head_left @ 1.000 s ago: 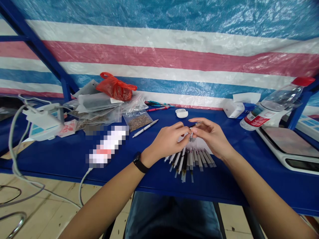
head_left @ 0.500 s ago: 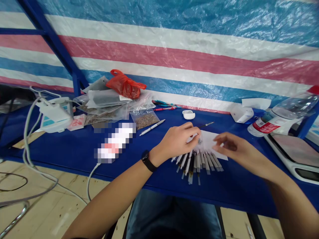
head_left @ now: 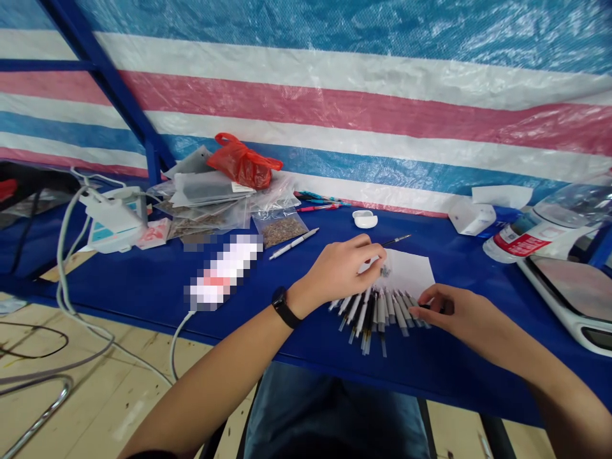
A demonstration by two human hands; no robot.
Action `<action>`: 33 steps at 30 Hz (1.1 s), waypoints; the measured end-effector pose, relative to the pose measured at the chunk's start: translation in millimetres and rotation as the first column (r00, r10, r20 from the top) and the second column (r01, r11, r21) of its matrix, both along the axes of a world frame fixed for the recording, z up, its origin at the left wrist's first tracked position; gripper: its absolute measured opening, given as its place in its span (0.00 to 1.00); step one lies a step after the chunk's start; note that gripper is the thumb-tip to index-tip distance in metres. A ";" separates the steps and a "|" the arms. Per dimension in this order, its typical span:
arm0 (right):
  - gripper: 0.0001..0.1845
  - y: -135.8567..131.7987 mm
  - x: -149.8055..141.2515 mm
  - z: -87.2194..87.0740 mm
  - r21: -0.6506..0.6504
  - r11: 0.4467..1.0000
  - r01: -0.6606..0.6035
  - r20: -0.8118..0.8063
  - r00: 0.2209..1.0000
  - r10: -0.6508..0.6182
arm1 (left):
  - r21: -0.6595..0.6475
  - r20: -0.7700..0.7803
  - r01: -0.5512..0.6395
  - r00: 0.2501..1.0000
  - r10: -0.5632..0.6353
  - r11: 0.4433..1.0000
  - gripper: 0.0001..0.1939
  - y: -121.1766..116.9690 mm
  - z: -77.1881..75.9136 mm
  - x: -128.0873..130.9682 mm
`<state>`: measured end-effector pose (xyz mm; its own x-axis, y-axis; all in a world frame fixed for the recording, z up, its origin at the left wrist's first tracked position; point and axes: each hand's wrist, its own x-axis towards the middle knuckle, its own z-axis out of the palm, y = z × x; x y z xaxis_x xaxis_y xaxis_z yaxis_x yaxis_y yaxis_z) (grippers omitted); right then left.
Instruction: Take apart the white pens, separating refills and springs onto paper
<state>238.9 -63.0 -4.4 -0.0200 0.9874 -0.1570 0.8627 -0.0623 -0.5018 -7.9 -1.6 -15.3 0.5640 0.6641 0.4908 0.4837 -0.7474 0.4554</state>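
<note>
A fan of slim grey, white and black sticks with clear ends [head_left: 373, 315], which look like pen refills, is spread on the blue table. My left hand [head_left: 347, 268] is closed in a pinch over the top of the fan; what lies between its fingertips is mostly hidden. At the fan's right edge my right hand [head_left: 444, 306] is also closed, thumb and fingertips against the outermost sticks. Something dark shows between its fingers. Under and behind the fan lies a white sheet of paper [head_left: 414, 268]. A single thin dark stick with a metal tip [head_left: 396, 240] points out beyond my left hand.
To the left are a white pen [head_left: 294, 243], a bag of brown bits [head_left: 280, 231], a red plastic bag [head_left: 243, 162] and a blurred-out device on a cable. Behind sits a white earbud case [head_left: 364, 219]. A bottle [head_left: 521, 236] and scale [head_left: 574, 299] stand right.
My right hand has moved down and toward me, from above the paper to the right edge of the fan, and its fingers have closed. My left hand stays in place.
</note>
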 end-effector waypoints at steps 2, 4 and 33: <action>0.27 0.2 3.7 -0.5 0.024 0.999 0.030 0.018 0.999 -0.030 | 0.003 -0.003 -0.001 1.000 0.001 1.000 0.12 -0.1 0.3 0.0; 0.27 -0.1 6.3 -0.3 0.046 0.998 0.051 0.032 0.998 -0.052 | 0.011 -0.020 -0.003 1.000 0.003 1.000 0.12 -0.6 0.4 0.5; 0.15 -2.0 -16.4 2.3 0.034 0.997 0.074 0.079 0.994 -0.076 | 0.002 -0.051 -0.010 0.999 0.010 1.000 0.12 -0.1 -0.6 1.6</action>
<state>222.5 -64.9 -2.2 0.0659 0.9900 -0.1246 0.8939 -0.1141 -0.4335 -6.2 -1.7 -15.9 0.5813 0.6692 0.4628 0.5139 -0.7430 0.4289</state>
